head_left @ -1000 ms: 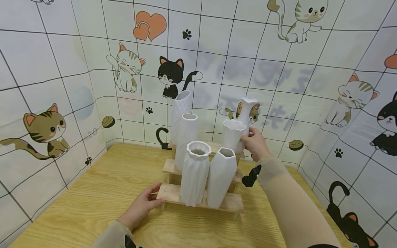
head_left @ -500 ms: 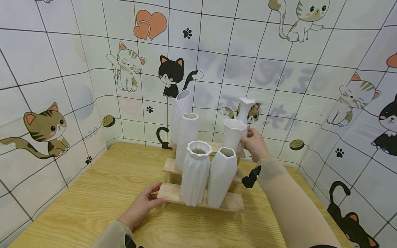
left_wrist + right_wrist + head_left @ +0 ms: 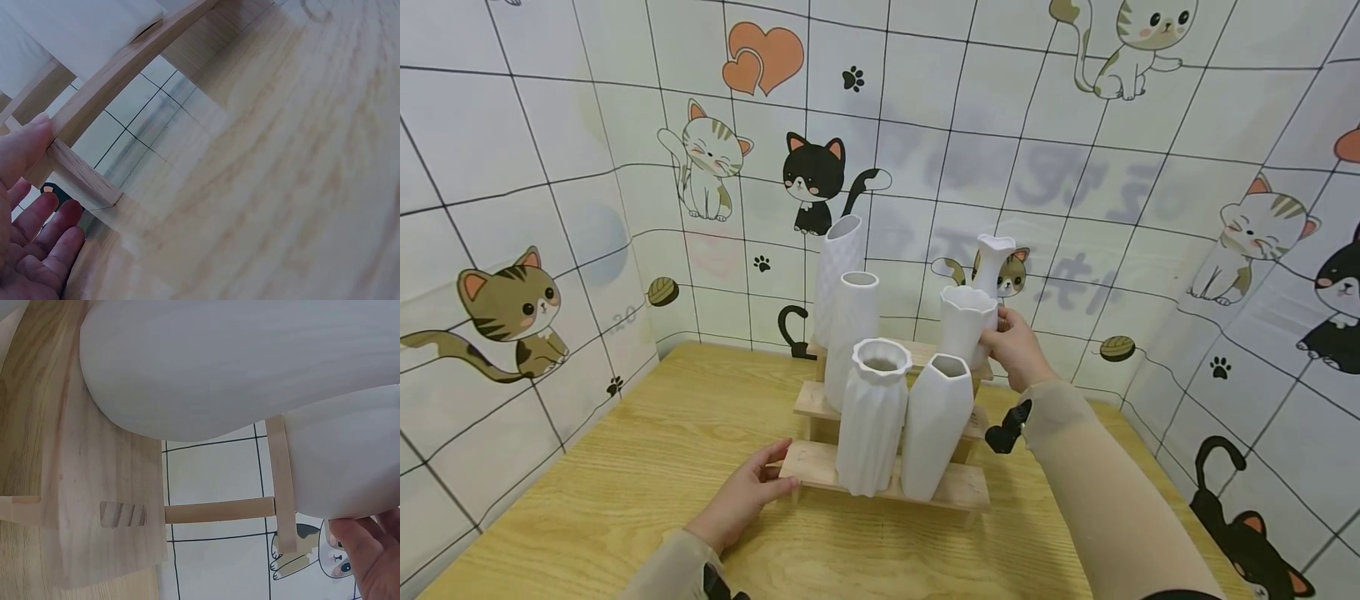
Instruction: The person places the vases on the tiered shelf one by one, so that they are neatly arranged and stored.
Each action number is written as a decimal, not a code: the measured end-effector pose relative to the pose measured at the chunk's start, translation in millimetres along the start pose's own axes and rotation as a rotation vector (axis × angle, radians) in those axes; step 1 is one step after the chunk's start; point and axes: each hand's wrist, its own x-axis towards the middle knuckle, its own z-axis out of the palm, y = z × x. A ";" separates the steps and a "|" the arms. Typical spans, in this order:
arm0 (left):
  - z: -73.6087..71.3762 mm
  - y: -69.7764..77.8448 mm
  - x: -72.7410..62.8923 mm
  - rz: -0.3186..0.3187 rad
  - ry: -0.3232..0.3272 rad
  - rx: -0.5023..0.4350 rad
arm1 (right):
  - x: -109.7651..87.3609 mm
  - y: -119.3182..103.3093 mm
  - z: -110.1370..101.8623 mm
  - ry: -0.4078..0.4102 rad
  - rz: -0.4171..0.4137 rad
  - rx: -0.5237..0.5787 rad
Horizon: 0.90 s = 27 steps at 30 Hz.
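A three-step wooden stand (image 3: 811, 464) bears several white vases. My left hand (image 3: 743, 502) pinches the left end of its lowest step, with the thumb at the step's edge in the left wrist view and the other fingers curled below. At the back right, my right hand (image 3: 1018, 348) grips a slim-necked vase (image 3: 991, 271) with a flared rim, on the top step. Its thumb presses that vase's rounded lower body (image 3: 350, 456) in the right wrist view. A scalloped-rim vase (image 3: 964, 321) stands just in front and hides much of it.
On the lowest step are a fluted vase (image 3: 868, 437) and an angular vase (image 3: 936, 433). Behind them on the left stand a cylindrical vase (image 3: 859, 317) and a slant-mouthed vase (image 3: 837, 283). Cat-print walls (image 3: 917, 167) enclose the wood-grain table (image 3: 700, 417).
The slim-necked vase has shifted slightly left in my right hand. My left hand has stayed at the stand's end; the other vases stand as before.
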 end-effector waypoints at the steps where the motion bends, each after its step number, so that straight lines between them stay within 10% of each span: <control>1: 0.1 0.0 0.2 0.000 0.001 0.001 | -0.4 -0.4 0.1 -0.001 0.000 0.002; 27: 0.3 3.8 -3.8 0.006 -0.013 -0.006 | 1.5 7.1 -2.6 -0.083 -0.027 0.043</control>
